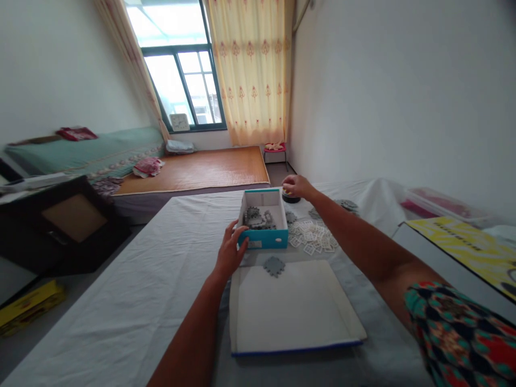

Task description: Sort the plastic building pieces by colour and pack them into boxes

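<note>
My left hand [233,249] grips the near left corner of a blue cardboard box [264,239], its thumb on the front wall and its fingers at the rim. Inside the open box lie grey toothed pieces [258,217], some joined together. Beyond the box, to its right, my right hand [297,186] reaches over a low round black container [291,198]. Its fingers are pinched together at the top; what they hold is too small to make out. A flat grey piece with a jagged edge [274,266] rests at the far edge of a white box lid [296,312].
Small white square frames [312,235] lie in a heap right of the box, near more grey pieces [346,205]. A yellow-and-white carton [463,247] and a clear plastic bin [445,204] stand at the right. White cloth [173,247] covers the table.
</note>
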The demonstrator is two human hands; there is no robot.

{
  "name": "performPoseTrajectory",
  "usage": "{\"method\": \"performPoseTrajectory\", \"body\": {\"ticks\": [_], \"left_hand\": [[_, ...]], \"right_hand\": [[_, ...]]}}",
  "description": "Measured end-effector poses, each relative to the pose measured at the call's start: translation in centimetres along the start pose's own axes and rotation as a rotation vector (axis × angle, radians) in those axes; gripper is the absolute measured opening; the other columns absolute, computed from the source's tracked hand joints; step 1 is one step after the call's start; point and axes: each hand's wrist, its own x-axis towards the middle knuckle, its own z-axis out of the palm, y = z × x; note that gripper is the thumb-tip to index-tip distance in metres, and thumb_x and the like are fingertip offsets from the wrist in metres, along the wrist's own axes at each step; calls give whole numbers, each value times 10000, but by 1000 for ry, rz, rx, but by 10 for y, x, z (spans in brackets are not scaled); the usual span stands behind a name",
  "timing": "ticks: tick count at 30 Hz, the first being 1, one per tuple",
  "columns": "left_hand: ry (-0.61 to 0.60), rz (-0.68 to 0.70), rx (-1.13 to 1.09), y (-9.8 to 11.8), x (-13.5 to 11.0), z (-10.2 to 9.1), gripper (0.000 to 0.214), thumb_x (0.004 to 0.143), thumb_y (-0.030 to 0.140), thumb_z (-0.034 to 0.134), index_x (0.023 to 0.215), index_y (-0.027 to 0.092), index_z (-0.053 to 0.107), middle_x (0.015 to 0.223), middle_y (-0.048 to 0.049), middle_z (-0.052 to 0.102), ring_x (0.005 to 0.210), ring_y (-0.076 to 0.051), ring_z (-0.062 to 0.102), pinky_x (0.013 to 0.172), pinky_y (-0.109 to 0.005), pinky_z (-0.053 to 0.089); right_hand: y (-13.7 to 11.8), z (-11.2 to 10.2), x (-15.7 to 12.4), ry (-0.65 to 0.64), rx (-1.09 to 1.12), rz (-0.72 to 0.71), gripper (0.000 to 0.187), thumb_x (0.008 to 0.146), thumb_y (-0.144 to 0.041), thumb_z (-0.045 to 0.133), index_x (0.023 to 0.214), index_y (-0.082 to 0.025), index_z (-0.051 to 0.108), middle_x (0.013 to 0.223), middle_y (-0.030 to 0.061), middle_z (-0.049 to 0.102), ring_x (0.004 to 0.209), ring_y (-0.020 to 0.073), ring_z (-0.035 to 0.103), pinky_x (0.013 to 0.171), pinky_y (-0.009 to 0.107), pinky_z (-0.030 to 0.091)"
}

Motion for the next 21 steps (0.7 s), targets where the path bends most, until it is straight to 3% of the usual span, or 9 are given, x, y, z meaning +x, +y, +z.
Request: {"method": "performPoseTrajectory", "body": {"ticks": [2,4,8,12,15,21], "left_hand": [[6,0,1,-1,0,1,314,911,296,500,1221,265,541,1464,-97,321,1238,-248,492,950,-428,529],[7,-1,3,-2,0,2,314,912,292,498,1222,263,538,1465,-99,318,1238,-247,492,949,-429,530],[-4,8,8,-2,-1,1,329,909,285,500,1237,277,529,1477,-92,309,1239,-246,492,940,-426,536],[-6,0,9,-1,-2,-1,328,913,293,494,1238,277,531,1482,-88,303,1242,-242,490,930,-409,541],[-5,0,5,-1,-1,0,325,910,292,497,1232,279,540,1485,-85,302,1246,-242,486,929,-407,541],[4,0,7,-1,-1,0,327,907,282,500,1232,276,540,1479,-88,312,1236,-245,496,930,-417,539]], "right_hand": [[22,11,-2,-43,-82,126,494,781,-447,689,1181,-160,638,1141,116,670,1042,263,627,831,323,539],[39,28,-2,-80,-105,161,551,678,-386,785,1160,-158,649,1123,117,676,1032,278,632,840,332,538],[54,53,5,-102,-122,247,611,614,-287,822,1186,-191,630,1131,115,668,1026,287,629,820,348,545],[63,52,10,-144,-80,359,403,694,-331,757,1054,-172,671,947,102,691,769,222,657,617,319,562],[69,48,6,-153,-33,387,302,708,-343,744,947,-170,680,871,67,679,695,158,626,558,244,536],[67,52,2,-138,3,416,484,585,-322,833,1018,-185,667,829,51,661,685,145,599,524,203,498]]}}
